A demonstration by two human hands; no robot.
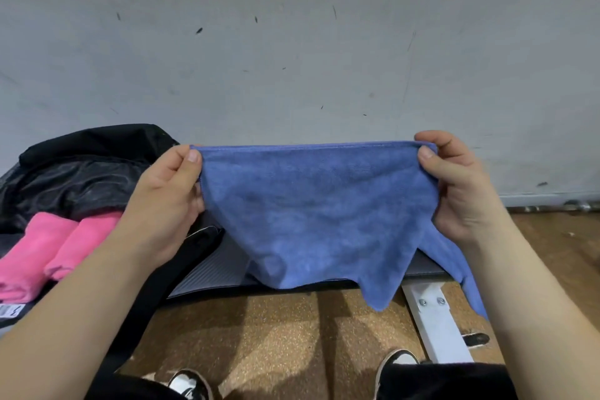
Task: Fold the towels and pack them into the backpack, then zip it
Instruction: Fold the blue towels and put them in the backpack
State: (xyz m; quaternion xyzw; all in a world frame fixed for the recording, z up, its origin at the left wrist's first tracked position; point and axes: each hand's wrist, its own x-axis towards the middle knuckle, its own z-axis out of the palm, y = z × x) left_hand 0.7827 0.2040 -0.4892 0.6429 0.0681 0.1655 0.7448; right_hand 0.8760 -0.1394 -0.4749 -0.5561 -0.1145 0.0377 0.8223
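The backpack (81, 172) lies at the left of the surface (207, 273), apparently open to receive towels. The blue towel (311, 211) hangs above the surface's front edge, top hem stretched taut, judged to square it for folding. Two folded pink towels (48, 250) rest against the backpack. The left hand (168, 201) and right hand (454, 191) each pinch a top corner.

The blue towel (311, 211) hid much of the surface (211, 273) behind it, and most fingers of the left hand (168, 198) and right hand (461, 191) pinching its corners. The left edge cut off the backpack (81, 172) and pink towels (39, 253); a small label (9, 310) there was unreadable.
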